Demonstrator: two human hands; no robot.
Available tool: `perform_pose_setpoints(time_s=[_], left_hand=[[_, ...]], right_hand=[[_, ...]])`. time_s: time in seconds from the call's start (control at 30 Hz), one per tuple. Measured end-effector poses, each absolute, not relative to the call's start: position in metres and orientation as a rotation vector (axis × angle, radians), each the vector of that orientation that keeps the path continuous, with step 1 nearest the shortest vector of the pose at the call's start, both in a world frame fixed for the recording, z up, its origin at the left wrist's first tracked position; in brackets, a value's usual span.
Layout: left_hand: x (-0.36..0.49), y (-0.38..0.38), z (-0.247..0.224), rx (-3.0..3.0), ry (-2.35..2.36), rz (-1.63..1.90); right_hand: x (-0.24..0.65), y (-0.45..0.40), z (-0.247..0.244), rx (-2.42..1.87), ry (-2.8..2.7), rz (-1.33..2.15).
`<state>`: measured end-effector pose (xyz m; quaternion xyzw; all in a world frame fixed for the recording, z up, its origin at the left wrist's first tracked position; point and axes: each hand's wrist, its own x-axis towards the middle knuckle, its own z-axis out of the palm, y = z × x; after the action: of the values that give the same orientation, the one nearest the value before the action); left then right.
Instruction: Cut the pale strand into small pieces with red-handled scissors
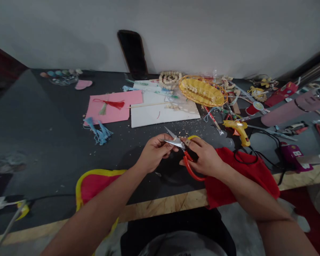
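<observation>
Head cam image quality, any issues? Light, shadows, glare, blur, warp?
Head view: dim, flat light; soft shadow on the wall beside the phone; bright glints on the scissors and the bottle's metal lid; clutter at the far left edge smeared; wide-angle stretch toward the corners; scissors fairly clear, but whatever the left hand pinches too small to make out.

No text — labels too small to read.
</observation>
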<state>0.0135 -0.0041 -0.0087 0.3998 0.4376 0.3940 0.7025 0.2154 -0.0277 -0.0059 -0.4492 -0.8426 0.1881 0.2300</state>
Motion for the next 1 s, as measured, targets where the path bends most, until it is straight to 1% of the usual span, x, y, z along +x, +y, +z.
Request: perform_pose_setpoints(time_s=[0.17,0.53,0.7,0.8,0.87,1.0], left_hand=[[0.013,-0.005,-0.008,0.921,0.972,0.871],[0.008,0.001,-0.006,1.070,0.971,0.927],[0.008,0.002,-0.012,1.170,1.084,0.924],[0.008,0.004,-0.014,1.183,1.177,0.980],[0.007,0.006,-0.014,1.122,1.207,1.030],[0.006,0.008,-0.014,0.993,1.170,1.069]], right_hand=[[0.214,-0.031,-0.003,-1.295,-2.349,0.432],[0.225,-0.021,0.003,-1.315,-2.284,0.463],[0.226,-0.020,0.002,-1.392,-2.290,0.492],[0.236,-0.014,0.004,-1.493,-2.240,0.462],[0.245,-0.009,0.004,-1.480,-2.222,0.510],[0.263,0.004,-0.005,-1.644,-2.105,0.310]])
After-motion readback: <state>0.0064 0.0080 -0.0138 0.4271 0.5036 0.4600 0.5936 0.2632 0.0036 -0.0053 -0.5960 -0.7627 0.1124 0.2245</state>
